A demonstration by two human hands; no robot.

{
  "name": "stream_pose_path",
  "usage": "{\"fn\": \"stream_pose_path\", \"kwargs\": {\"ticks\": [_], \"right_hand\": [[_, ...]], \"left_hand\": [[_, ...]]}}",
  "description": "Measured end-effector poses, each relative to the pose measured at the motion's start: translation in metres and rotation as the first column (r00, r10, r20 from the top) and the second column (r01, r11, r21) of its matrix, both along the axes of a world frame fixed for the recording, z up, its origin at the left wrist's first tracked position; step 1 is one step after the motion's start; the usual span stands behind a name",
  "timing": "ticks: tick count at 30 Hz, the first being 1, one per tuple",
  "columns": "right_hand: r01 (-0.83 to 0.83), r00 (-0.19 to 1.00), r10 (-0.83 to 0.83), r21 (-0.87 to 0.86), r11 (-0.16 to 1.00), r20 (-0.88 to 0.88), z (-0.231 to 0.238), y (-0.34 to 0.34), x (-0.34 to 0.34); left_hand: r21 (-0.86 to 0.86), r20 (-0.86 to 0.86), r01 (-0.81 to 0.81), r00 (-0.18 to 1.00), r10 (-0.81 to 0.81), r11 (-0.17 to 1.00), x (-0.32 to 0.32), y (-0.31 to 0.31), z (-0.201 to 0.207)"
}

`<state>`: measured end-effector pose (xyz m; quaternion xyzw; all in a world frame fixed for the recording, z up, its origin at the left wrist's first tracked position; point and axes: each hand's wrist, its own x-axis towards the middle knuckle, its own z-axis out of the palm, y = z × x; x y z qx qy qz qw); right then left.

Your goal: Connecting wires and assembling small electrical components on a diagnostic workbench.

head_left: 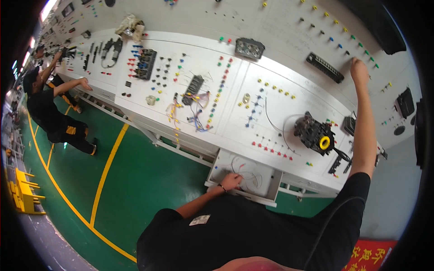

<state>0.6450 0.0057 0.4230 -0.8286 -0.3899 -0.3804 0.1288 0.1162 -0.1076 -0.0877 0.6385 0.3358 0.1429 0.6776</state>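
My left hand reaches into an open white drawer below the bench, its fingers drawn together beside several thin loose wires. Whatever they pinch is too small to make out. Stretched far up to the right, my right hand is at the white back panel, with its fingers closed against the surface. It is close to a row of green pegs and a dark peg. Any item in those fingers is hidden.
A black mechanical unit with a yellow ring stands on the white bench, left of my right arm. Farther left are a black block with coloured wires and rows of small coloured connectors. Another person works at the far left.
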Motion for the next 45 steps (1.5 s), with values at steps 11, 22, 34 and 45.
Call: {"fn": "stream_pose_path", "kwargs": {"ticks": [11,22,34,45], "right_hand": [[-0.016,0.996,0.018,0.024,1.000,-0.089,0.005,-0.006,-0.017],[0.115,0.989,-0.116,-0.015,0.993,-0.093,0.006,-0.009,-0.038],[0.067,0.997,-0.061,-0.113,0.991,0.054,0.005,-0.013,-0.058],[0.057,0.997,-0.053,-0.065,0.996,0.062,0.002,-0.006,-0.039]], "left_hand": [[0.015,-0.071,0.066,0.995,-0.065,0.998,-0.012,-0.009,0.000],[-0.021,-0.023,0.028,0.999,-0.028,0.999,-0.008,-0.004,0.006],[0.127,-0.036,0.051,0.998,-0.047,0.991,-0.008,-0.009,-0.023],[0.158,-0.050,0.050,0.998,-0.042,0.986,-0.007,-0.009,-0.014]]}}
